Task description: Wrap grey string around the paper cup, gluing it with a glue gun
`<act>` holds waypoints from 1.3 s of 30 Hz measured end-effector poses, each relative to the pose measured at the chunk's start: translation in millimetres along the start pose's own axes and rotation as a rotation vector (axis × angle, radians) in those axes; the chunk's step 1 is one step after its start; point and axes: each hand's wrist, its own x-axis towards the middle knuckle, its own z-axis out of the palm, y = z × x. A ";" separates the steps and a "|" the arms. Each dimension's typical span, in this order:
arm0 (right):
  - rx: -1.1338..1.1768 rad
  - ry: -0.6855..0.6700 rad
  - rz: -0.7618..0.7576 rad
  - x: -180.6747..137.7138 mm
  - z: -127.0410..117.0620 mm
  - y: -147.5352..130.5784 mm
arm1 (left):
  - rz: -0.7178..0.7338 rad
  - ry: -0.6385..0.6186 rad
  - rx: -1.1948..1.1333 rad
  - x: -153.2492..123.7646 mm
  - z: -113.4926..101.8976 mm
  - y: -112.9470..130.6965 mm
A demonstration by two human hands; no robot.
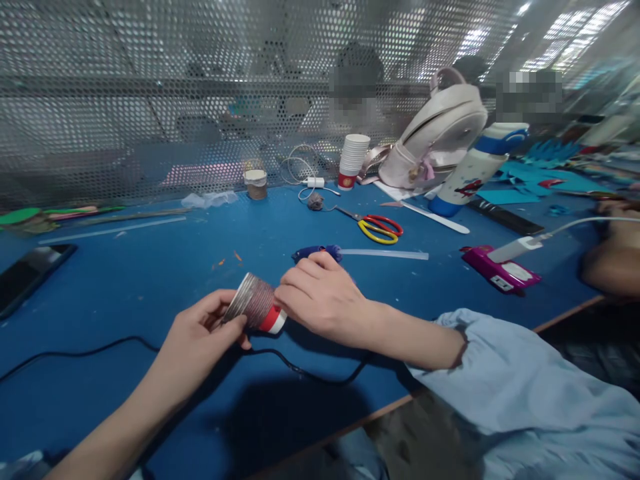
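Note:
A paper cup lies tilted on its side in my left hand, whose thumb and fingers grip it near the rim. Grey-brown cord is wound round most of its wall, and a red and white band shows at the base end. My right hand is curled, its fingertips against the cup's base end; what they pinch, if anything, is hidden. Just behind my right hand lies a blue glue gun with a clear glue stick sticking out to the right. My hand covers part of the gun.
Scissors, a small ball of cord, stacked paper cups and a wrapped cup stand farther back. A bottle, backpack and magenta power strip are right. A phone lies left; a black cable crosses in front.

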 end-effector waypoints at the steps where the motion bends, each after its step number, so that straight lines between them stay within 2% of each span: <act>1: 0.028 0.007 0.025 -0.8 0.3 0.7 | 0.002 0.007 0.006 0.5 -0.2 -0.1; 5: 0.193 -0.001 0.106 -3.8 1.4 1.9 | 0.005 0.029 0.018 1.9 -0.5 -0.7; 10: 0.251 -0.006 0.152 -5.0 3.3 1.8 | 0.007 0.033 0.038 1.2 -0.6 0.6; 23: 0.233 -0.019 0.092 -5.4 5.1 2.1 | 0.036 0.003 0.092 -0.9 -1.1 0.3; 34: 0.470 -0.025 0.315 -2.7 -1.6 -5.3 | 0.079 -0.006 0.133 -1.6 0.3 2.5; 39: 0.498 -0.020 0.337 -2.3 -0.6 -6.2 | 0.081 -0.032 0.166 -2.5 -0.9 -1.1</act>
